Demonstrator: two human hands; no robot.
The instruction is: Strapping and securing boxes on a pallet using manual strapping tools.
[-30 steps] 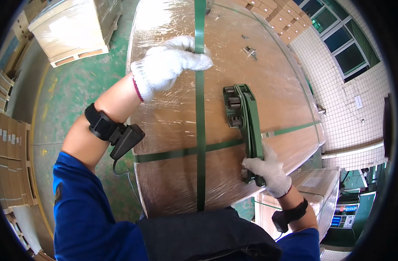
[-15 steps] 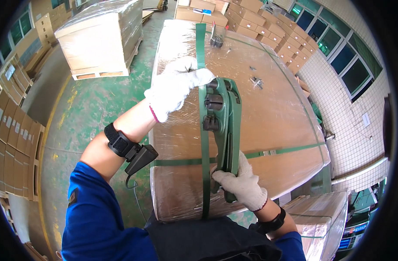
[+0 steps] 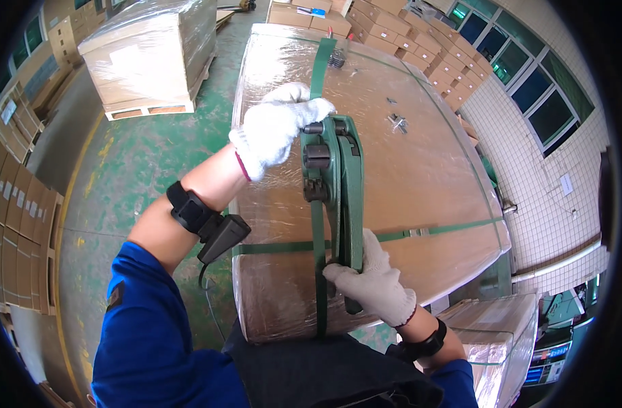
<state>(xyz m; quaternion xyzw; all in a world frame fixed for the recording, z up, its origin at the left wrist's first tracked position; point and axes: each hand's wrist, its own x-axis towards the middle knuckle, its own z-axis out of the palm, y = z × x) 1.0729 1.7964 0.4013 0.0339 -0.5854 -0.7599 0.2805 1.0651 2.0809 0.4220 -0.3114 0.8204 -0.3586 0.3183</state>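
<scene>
A green manual strapping tool [image 3: 345, 183] is held over a large film-wrapped carton [image 3: 420, 190], its dark rollers facing left. My right hand [image 3: 382, 285], in a white knit glove, is wrapped round the tool's lower handle end. A green plastic strap [image 3: 319, 234] runs lengthwise along the carton and meets the tool's roller side. At the tool's head, my gloved left hand [image 3: 273, 129] is closed on the strap, thumb reaching to the top roller; the fingertips are partly hidden. Another green strap [image 3: 454, 230] crosses the carton, with a metal seal [image 3: 416, 232] on it.
Loose metal seals [image 3: 396, 124] and a dark coiled item with red handles [image 3: 337, 58] lie on the carton. A wrapped pallet load [image 3: 144, 64] stands far left; stacked boxes [image 3: 19, 224] line the left side. Another wrapped carton [image 3: 494, 330] is at the lower right.
The strapping tool and both hands have shifted slightly left and up in view. The strap beyond the left hand now slants to the right. Both hands keep their hold.
</scene>
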